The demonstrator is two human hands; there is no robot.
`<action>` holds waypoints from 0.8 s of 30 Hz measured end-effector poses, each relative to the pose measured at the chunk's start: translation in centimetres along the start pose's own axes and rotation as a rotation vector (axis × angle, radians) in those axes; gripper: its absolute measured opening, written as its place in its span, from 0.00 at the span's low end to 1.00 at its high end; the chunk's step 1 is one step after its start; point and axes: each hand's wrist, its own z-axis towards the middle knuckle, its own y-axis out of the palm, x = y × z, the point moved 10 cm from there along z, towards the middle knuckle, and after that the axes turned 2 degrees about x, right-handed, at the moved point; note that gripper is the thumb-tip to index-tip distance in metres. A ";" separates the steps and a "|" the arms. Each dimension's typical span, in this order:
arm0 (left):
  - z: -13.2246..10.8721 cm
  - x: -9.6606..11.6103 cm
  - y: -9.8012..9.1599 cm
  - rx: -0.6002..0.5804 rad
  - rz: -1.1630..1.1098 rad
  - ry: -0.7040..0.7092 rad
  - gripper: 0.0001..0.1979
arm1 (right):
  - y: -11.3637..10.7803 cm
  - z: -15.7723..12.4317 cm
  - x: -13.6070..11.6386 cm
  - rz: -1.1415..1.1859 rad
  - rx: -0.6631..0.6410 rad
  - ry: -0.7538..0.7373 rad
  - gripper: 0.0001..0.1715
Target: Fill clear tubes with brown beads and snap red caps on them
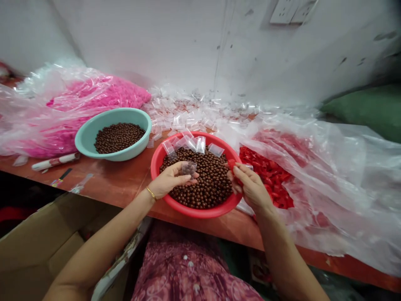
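My left hand [172, 177] pinches a small clear plastic container [189, 168] with several brown balls inside. It is held over the left part of a red basin [156, 167] filled with brown balls [205, 184]. At the basin's right rim, my right hand [249, 184] has its fingers closed on a small red plastic piece [232, 164]. The exact form of that piece is partly hidden by the fingers. Several clear containers [201, 145] lie on the balls along the basin's far side.
A teal basin [82, 140] of brown balls stands left, before a bag of pink pieces [103, 94]. Clear containers [178, 113] are heaped along the wall. Right, an open plastic bag [328, 167] holds red pieces [266, 171]. A cardboard box [34, 234] sits below the table edge.
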 end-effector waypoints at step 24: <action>-1.2 1.9 -0.6 0.163 0.230 0.268 0.17 | 7.2 0.8 -0.1 -0.063 -0.191 -0.064 0.21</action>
